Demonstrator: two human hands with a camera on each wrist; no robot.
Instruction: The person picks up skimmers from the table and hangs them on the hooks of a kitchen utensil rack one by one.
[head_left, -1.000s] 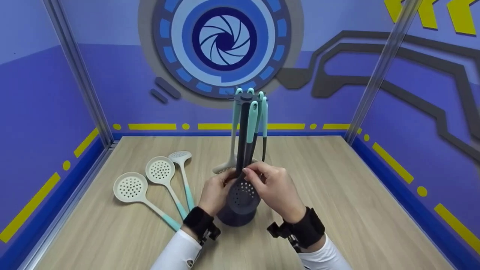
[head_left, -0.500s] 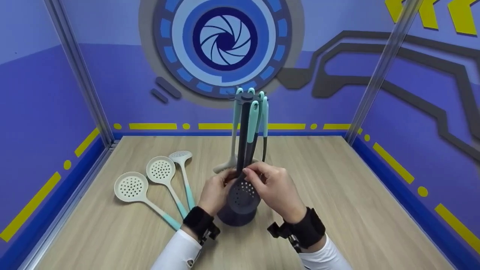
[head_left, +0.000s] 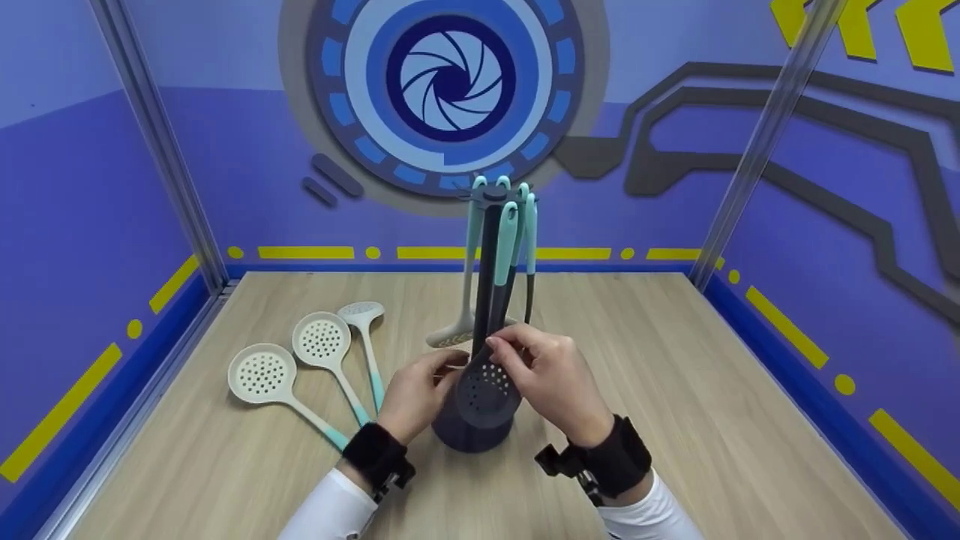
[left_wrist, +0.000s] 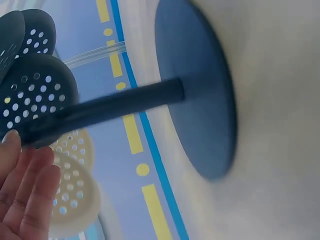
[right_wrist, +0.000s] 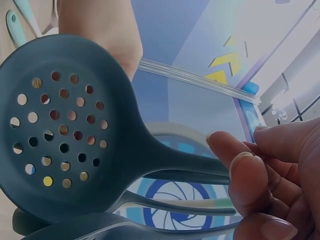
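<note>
A dark utensil stand [head_left: 486, 262] rises from a round base [left_wrist: 200, 100]. From its top, a dark skimmer [head_left: 484, 401] with a mint handle hangs in front, its perforated bowl facing me. My right hand [head_left: 553, 371] pinches this skimmer's neck; in the right wrist view its fingertips [right_wrist: 247, 177] meet the neck, partly covering it. Beside the pole, my left hand [head_left: 414, 394] has thumb and fingers parted and fairly straight; the left wrist view shows the thumb tip close by the pole [left_wrist: 110, 107]. Further dark skimmers [left_wrist: 37, 30] and pale ones [left_wrist: 75, 195] hang around the stand.
Three pale skimmers with mint handles lie left on the wooden tabletop [head_left: 712, 420]: one nearest [head_left: 261, 375], one in the middle [head_left: 321, 341], one further back [head_left: 361, 311]. Blue printed walls [head_left: 240, 187] with metal corner posts enclose the table on its sides and back.
My left hand has loosened from around the pole and shifted slightly left and back toward me. The right hand stays at the skimmer's neck, and the stand stays put.
</note>
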